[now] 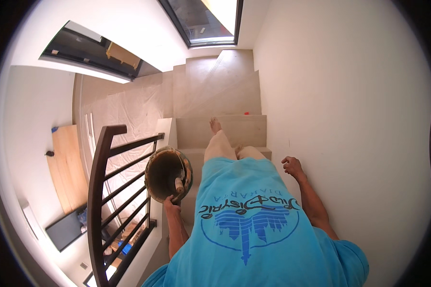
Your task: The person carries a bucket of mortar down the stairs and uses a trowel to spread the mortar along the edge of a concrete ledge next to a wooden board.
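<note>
My left hand (171, 203) grips the near rim of a round, dirt-smeared bucket (153, 179), carrying it at my left side beside the railing. Inside the bucket leans a tool with a pale, rounded handle (179, 185); its working end is too dark to make out. My right hand (292, 166) hangs by the white wall at my right with nothing in it, its fingers loosely bent and a little apart. Below me are stair steps (225, 131), and one bare foot (215, 125) shows on them.
A dark railing (96, 191) with several bars runs along my left. The white wall (349, 119) closes off the right. Lower down is a landing (242, 81) under a window (206, 24). Beyond the railing lie a sheet-covered floor (129, 103) and a wooden panel (67, 162).
</note>
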{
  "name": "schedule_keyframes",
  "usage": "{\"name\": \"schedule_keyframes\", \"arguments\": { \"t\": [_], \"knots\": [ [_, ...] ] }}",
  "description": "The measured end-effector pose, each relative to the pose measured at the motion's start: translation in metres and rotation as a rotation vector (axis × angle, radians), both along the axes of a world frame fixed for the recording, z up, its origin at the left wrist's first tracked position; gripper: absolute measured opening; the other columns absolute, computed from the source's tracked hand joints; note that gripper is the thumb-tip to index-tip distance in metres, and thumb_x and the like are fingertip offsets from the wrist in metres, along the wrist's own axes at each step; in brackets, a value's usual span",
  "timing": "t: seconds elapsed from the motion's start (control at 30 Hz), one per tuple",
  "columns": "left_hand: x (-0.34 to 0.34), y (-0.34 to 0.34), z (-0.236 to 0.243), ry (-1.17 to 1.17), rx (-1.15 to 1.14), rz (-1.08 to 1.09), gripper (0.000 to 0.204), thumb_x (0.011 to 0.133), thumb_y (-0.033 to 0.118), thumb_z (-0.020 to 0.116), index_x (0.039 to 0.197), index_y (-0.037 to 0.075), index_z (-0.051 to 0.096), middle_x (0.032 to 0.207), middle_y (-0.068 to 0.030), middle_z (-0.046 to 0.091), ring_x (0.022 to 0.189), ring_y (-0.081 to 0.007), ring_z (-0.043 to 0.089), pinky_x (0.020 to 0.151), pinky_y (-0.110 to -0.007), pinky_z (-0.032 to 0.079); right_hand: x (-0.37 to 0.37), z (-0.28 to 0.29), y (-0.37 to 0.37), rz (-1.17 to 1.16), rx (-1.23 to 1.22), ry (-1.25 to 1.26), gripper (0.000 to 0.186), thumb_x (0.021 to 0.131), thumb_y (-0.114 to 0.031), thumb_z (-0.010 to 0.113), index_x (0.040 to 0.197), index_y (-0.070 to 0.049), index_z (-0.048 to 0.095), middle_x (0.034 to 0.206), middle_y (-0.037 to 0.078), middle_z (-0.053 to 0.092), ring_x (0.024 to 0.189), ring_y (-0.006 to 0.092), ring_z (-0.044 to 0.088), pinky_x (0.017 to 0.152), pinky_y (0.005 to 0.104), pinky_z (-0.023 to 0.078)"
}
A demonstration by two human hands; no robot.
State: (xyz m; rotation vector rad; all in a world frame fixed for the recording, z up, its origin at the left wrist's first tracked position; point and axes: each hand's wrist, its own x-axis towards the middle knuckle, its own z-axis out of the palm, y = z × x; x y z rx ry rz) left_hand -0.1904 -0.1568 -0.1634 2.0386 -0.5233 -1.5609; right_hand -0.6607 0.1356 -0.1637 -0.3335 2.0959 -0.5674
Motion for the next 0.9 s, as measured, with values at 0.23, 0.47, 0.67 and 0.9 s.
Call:
{"name": "schedule_keyframes", "arguments": {
  "t": [0.23, 0.47, 0.67, 0.9],
  "knots": [
    [-0.035, -0.045, -0.052, -0.191, -0.310, -0.520, 0.021, 0.074, 0.006, 0.058, 0.093, -0.003, 0.054, 0.102, -0.0162, 0.055, 0.090, -0.0300, 0.057, 0.077, -0.040, 0.053, 0.003, -0.039, -0.005, -0.165, 0.082, -0.031, 0.025, 0.068, -0.008, 0.052, 0.088, 0.001, 0.064, 0.069, 0.015, 0.064, 0.054, 0.0196, 0.063, 0.054, 0.0314, 0.051],
    [-0.078, -0.094, -0.084, -0.038, -0.286, -0.530, 0.021, 0.075, 0.008, 0.058, 0.092, -0.003, 0.055, 0.098, -0.0151, 0.055, 0.088, -0.0306, 0.056, 0.076, -0.042, 0.052, 0.002, -0.131, -0.035, 0.172, -0.045, 0.261, 0.024, 0.073, -0.017, 0.054, 0.086, 0.001, 0.063, 0.077, 0.019, 0.064, 0.073, 0.0328, 0.063, 0.068, 0.0404, 0.050],
    [-0.068, -0.101, -0.117, -0.107, -0.341, -0.511, 0.019, 0.074, 0.009, 0.058, 0.090, -0.001, 0.056, 0.094, -0.0146, 0.055, 0.084, -0.0297, 0.056, 0.073, -0.042, 0.052, -0.039, -0.135, -0.097, 0.111, -0.158, 0.245, 0.024, 0.075, -0.018, 0.053, 0.085, 0.000, 0.063, 0.078, 0.019, 0.064, 0.072, 0.0332, 0.063, 0.067, 0.0410, 0.050],
    [-0.085, -0.098, -0.104, -0.366, -0.427, -0.739, 0.016, 0.075, 0.008, 0.056, 0.089, 0.000, 0.056, 0.094, -0.0144, 0.055, 0.083, -0.0282, 0.056, 0.071, -0.041, 0.052, -0.108, -0.106, -0.168, -0.045, -0.075, -0.009, 0.026, 0.069, -0.010, 0.052, 0.090, 0.001, 0.063, 0.060, 0.011, 0.062, 0.048, 0.0141, 0.059, 0.047, 0.0262, 0.048]
  ]
}}
